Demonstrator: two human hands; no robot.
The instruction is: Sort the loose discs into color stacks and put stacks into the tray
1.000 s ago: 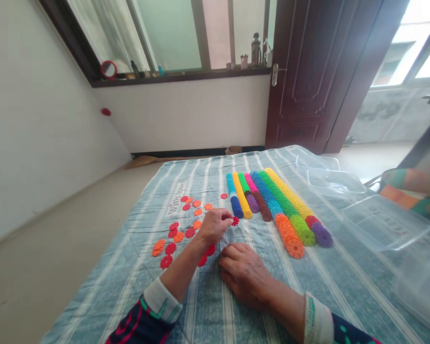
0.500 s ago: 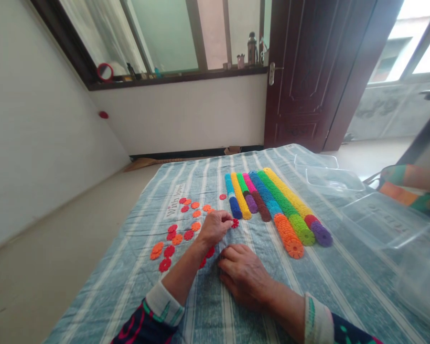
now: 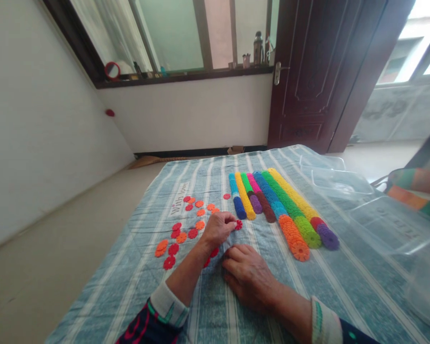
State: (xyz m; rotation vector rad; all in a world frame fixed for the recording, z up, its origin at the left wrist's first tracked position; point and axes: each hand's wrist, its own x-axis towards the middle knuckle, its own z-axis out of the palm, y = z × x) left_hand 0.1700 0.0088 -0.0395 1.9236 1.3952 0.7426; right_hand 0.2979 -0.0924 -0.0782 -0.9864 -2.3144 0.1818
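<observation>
My left hand is closed in a pinch at the edge of a red notched plastic disc, just below the near ends of the disc rows. My right hand rests on the striped cloth with its fingers curled under; whatever may be in them is hidden. Loose red discs and orange discs lie scattered to the left, some partly behind my left forearm. Overlapping discs form long coloured rows to the right, among them a yellow row and a row ending in orange.
Clear plastic boxes and a clear lid sit along the right side of the blue-grey striped cloth. One more red disc lies apart, left of the rows. Beyond the far edge stand a wall and a dark red door.
The whole view has shifted slightly, so everything appears a little farther right. My left hand keeps its pinch at the red disc, and my right hand stays resting on the cloth.
</observation>
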